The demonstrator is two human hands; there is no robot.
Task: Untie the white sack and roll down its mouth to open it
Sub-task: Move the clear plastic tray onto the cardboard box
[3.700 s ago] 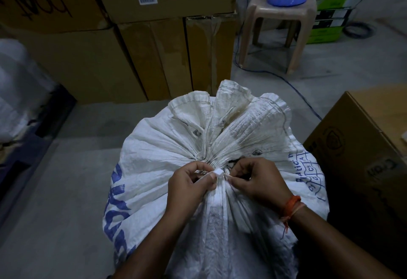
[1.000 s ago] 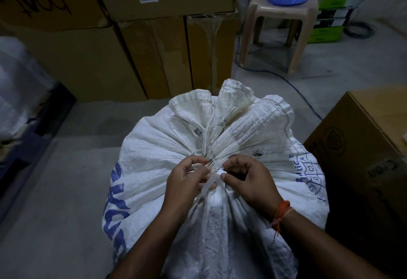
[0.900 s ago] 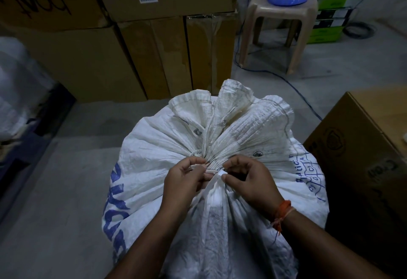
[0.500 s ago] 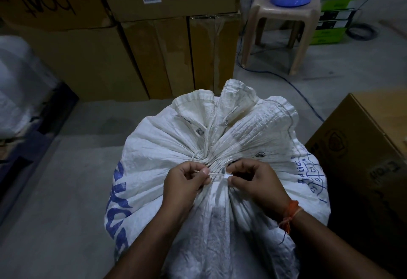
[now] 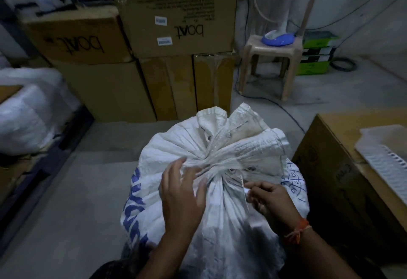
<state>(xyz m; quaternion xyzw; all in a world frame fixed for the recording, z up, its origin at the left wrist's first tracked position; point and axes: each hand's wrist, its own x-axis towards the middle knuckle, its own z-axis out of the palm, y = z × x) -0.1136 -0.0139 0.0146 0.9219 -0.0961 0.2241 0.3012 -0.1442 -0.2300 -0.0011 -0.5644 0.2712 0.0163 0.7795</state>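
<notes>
1. Two bare hands are seen on a white woven plastic sack with blue printing (image 5: 220, 212), which stands on the grey concrete floor (image 5: 66, 201) directly below the camera.
2. Its mouth is gathered into a ruffled bunch (image 5: 237, 137) at the top, drawn in tight at the neck.
3. The left hand (image 5: 182, 197) is laid flat on the cloth just left of the neck, its fingers spread and nothing gripped.
4. The right hand (image 5: 271, 201) is curled to the right of the neck; a thin white tie strip (image 5: 247, 190) is pinched between thumb and fingertips.
5. An orange thread band (image 5: 297, 231) is worn on the right wrist.
6. Brown cardboard boxes marked "boat" (image 5: 176, 14) are stacked behind the sack.
7. A beige plastic stool (image 5: 271, 65) carrying a blue-based table fan (image 5: 277, 14) is placed to their right.
8. Another brown carton (image 5: 343, 179) stands close beside the sack on the right.
</notes>
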